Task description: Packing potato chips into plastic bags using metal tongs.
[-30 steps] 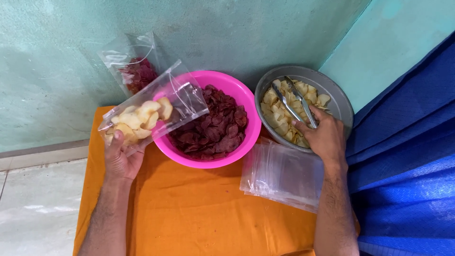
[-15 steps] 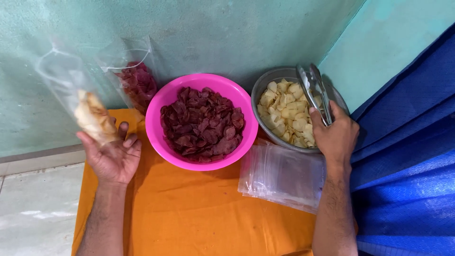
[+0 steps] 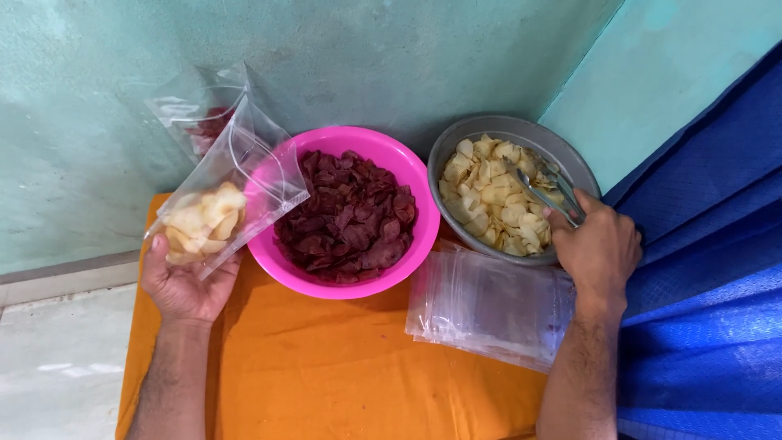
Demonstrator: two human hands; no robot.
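- Left hand [image 3: 186, 281] cupped under a clear plastic bag [image 3: 224, 191] part-filled with pale chips [image 3: 199, 222]; bag tilted, open mouth over the rim of the pink bowl [image 3: 423, 236]
- Pink bowl holds dark red chips [image 3: 350, 213], sits on orange cloth [image 3: 326, 367]
- Right hand [image 3: 599, 248] closed around metal tongs [image 3: 547, 189], tips down among pale chips in the grey metal bowl [image 3: 456, 143]
- Stack of empty clear bags [image 3: 489, 305] just below the grey bowl, beside right wrist
- Second bag of red chips [image 3: 199, 110] leans on green wall behind

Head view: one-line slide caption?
Left hand holds clear plastic bag of pale chips; right hand grips metal tongs over grey metal bowl.
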